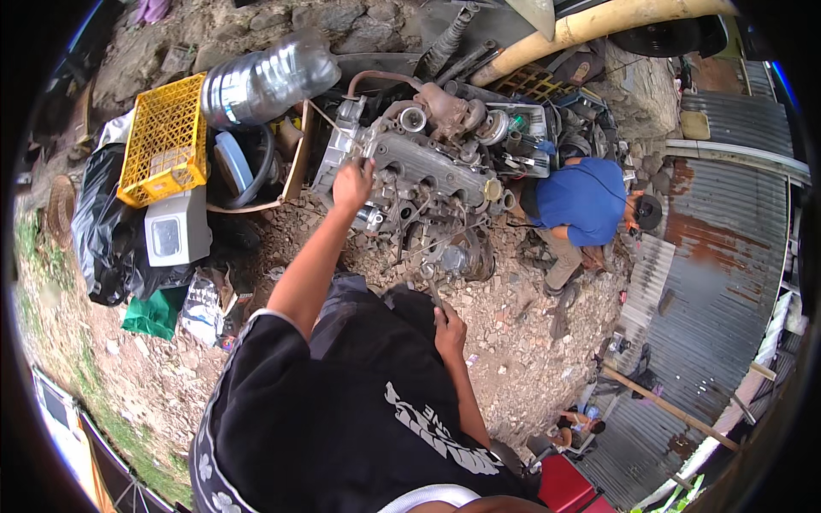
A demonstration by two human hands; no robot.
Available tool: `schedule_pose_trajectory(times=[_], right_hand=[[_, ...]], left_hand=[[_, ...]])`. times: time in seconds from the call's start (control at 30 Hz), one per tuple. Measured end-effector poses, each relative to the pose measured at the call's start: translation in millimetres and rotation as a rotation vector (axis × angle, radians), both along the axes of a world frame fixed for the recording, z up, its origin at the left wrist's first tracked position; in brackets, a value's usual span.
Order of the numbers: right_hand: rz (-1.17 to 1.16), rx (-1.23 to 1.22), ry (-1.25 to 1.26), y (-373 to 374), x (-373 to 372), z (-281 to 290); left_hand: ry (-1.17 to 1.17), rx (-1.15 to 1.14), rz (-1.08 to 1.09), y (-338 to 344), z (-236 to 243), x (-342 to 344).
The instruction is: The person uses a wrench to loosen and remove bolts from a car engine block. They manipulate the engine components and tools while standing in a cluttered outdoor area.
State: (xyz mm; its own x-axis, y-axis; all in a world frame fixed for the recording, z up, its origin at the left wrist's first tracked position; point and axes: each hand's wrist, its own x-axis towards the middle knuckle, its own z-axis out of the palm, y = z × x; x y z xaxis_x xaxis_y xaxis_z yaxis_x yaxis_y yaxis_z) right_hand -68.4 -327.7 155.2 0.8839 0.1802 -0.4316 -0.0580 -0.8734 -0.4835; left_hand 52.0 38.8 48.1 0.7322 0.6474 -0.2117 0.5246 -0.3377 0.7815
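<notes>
A grimy engine (410, 162), with rusty pipework on top, lies in the upper middle. My left hand (354, 185) is at its left end with fingers closed; what they grip is too small to make out. My right hand (450, 332) is lower, in front of my dark clothing, closed on a metal wrench (434, 291) that points up toward the engine's lower parts. A round metal housing (460, 255) sits below the engine.
A yellow crate (161, 137), large clear bottle (265, 81) and black bags (103, 222) are at left. A person in blue (577, 201) crouches at right beside corrugated sheets (718, 256); another person (581, 423) is farther down. A bamboo pole (599, 30) crosses the top.
</notes>
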Motion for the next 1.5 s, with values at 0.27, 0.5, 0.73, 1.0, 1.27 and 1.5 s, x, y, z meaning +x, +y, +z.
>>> schedule_pose_trajectory(times=[0.27,0.5,0.73,1.0,1.27,1.5], right_hand=[[-0.024,0.024,0.055,39.4,78.8,7.4],[0.417,-0.091,-0.138,82.7,226.2,-44.0],[0.839,-0.052,-0.053,160.3,340.0,-71.1],[1.283,-0.111,-0.114,217.3,388.7,-65.8],[1.673,-0.27,-0.291,314.4,379.2,-52.8],[1.638,-0.238,0.155,354.9,397.4,-54.1]], left_hand=[[0.056,0.195,0.195,24.0,-77.4,133.7],[0.241,0.27,0.293,5.8,-44.1,128.2],[0.226,0.368,0.294,4.2,-50.8,137.1],[0.186,0.383,0.314,3.7,-58.0,133.0],[0.193,0.341,0.319,6.6,-57.1,131.3],[0.165,0.352,0.321,6.4,-61.0,129.0]])
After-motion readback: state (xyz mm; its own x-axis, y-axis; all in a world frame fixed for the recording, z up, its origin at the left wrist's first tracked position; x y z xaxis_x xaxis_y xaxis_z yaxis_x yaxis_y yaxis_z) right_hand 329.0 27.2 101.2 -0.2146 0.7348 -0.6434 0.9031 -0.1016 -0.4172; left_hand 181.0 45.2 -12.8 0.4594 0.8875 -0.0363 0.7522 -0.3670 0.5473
